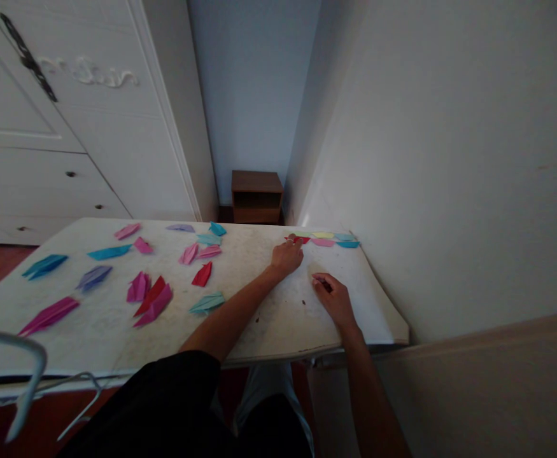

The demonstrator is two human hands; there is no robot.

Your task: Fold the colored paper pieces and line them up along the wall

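My left hand (288,256) reaches to the far side of the board, its fingers stretched out and pressing on a red folded paper piece (303,240). Beside that piece, in two rows, lie a pink piece (323,242), a blue piece (347,244), a yellow piece (323,235) and a pale green one (300,234). They rest along the top of a white sheet (349,280). My right hand (334,298) hovers over or rests on this sheet, fingers curled together in a pinch. Whatever it may hold is too small to make out.
Several loose folded papers, such as a magenta one (51,315) and a red one (202,274), are scattered on the left of the pale board (240,280). White metal tubing (32,356) sticks up at the lower left. A wall (450,191) borders the right side.
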